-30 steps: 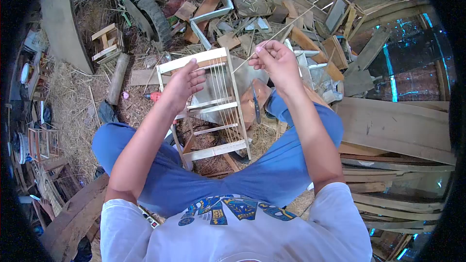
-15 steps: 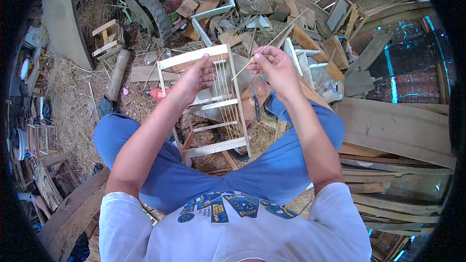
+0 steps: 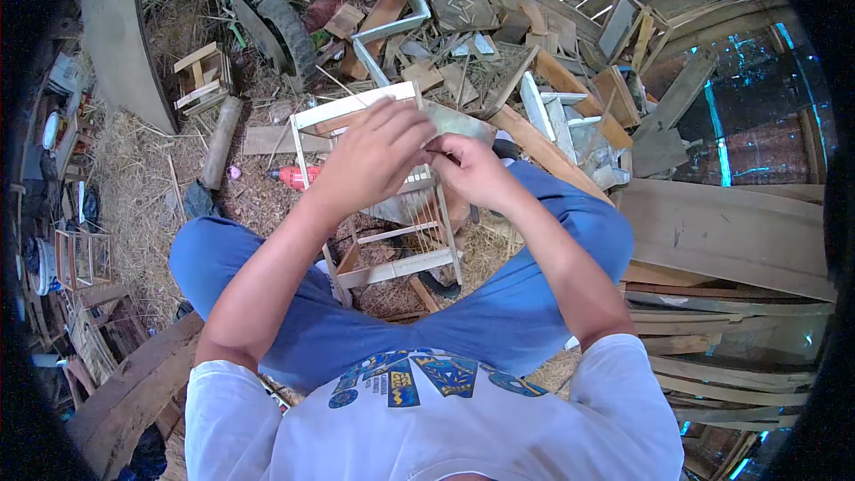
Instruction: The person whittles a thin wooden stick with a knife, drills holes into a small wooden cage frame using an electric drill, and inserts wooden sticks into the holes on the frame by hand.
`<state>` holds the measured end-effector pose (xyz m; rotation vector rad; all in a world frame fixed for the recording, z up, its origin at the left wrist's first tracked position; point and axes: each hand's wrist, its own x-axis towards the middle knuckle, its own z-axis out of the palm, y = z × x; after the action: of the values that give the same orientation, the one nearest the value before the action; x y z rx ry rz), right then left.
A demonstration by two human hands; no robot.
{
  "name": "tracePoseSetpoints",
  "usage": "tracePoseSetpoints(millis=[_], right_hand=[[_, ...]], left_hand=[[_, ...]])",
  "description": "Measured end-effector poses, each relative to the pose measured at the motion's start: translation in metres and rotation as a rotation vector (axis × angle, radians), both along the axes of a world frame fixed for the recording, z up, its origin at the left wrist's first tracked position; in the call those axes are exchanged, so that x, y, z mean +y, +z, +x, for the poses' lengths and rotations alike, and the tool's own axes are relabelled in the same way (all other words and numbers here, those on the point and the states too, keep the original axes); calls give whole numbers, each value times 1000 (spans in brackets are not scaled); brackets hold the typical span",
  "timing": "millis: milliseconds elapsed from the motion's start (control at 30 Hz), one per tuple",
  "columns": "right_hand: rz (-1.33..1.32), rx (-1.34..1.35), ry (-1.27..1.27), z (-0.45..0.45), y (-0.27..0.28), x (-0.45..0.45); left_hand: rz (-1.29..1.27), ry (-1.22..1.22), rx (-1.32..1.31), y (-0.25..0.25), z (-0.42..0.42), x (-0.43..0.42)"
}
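Observation:
A pale wooden frame (image 3: 398,267) with crossbars and thin lengthwise strips stands between my knees. Over its upper part, my left hand (image 3: 376,158) is bent with its fingers together, its fingertips meeting the other hand; what they hold is hidden. My right hand (image 3: 472,171) pinches the end of a thin stick (image 3: 333,81), most of which passes behind my left hand and comes out at the upper left. Below my right hand, a dark knife handle (image 3: 474,214) shows partly.
A red tool (image 3: 292,176) lies left of the frame. Ahead are wood scraps, a white angled frame (image 3: 389,30) and a tire (image 3: 287,36). Long boards (image 3: 721,232) lie at the right, a log (image 3: 219,142) and a small wooden crate (image 3: 203,78) at the left.
My hands have come together over the frame; the left moved right, the right slightly left and down. The stick, which pointed to the upper right, now points to the upper left.

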<state>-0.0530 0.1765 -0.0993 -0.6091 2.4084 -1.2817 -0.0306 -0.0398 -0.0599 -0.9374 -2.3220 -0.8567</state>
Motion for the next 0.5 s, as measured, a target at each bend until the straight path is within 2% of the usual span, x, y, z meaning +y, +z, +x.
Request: tracePoseSetpoints(millis=[33,100,133,333,500], right_hand=[[60,15,18,0,2,0],[49,-15,24,-1,12,2],[40,-49,24,-2,18,4],[-105,-111,-102,-13,21,31],[-141,-94,-137,-3,15,37]], left_hand=[[-2,3,4,-2,1,-2],[-268,-17,-351,-5,4,-12],[-270,-13,-344,-5,3,-14],[-68,157,-335,-6,-1,-26],[-24,131,-431,-10,24,-4]])
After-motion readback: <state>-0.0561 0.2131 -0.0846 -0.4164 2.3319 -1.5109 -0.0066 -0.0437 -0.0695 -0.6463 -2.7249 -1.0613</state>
